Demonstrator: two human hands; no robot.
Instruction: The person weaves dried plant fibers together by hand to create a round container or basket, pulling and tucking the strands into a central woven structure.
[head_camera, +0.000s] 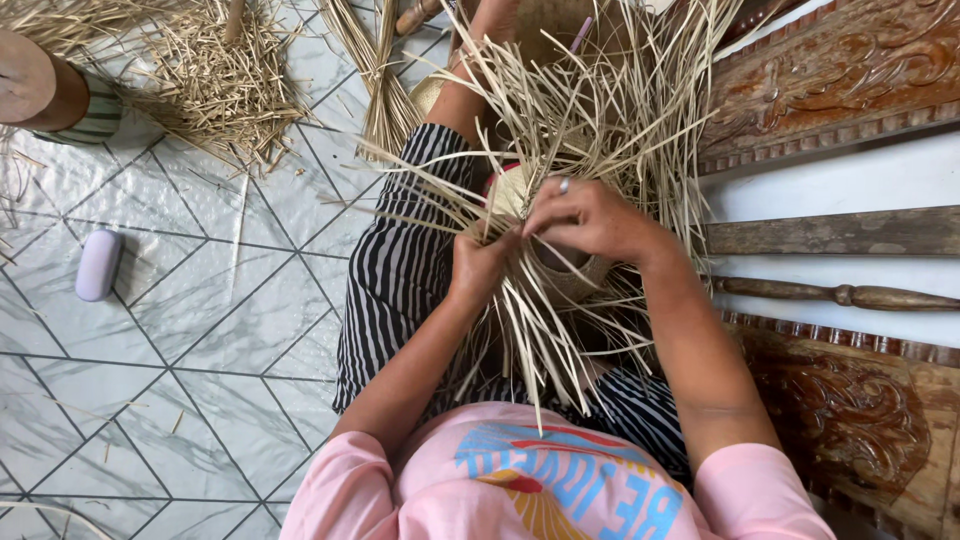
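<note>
A half-woven straw piece (520, 195) rests on my lap, with many loose pale straw strips (610, 120) fanning out from it in all directions. My left hand (480, 262) pinches a few strips at the woven edge. My right hand (585, 215), with a ring on one finger, grips strips just beside it, the fingertips of both hands meeting. My legs in striped black-and-white trousers (400, 260) stretch out beneath the work.
A carved wooden bench (850, 70) runs along the right. Loose straw piles (215, 85) lie on the tiled floor (200, 330) at top left, a bundle (380, 90) beside my leg. A lilac oblong case (99, 264) lies left. Another person's foot (35, 85) shows at top left.
</note>
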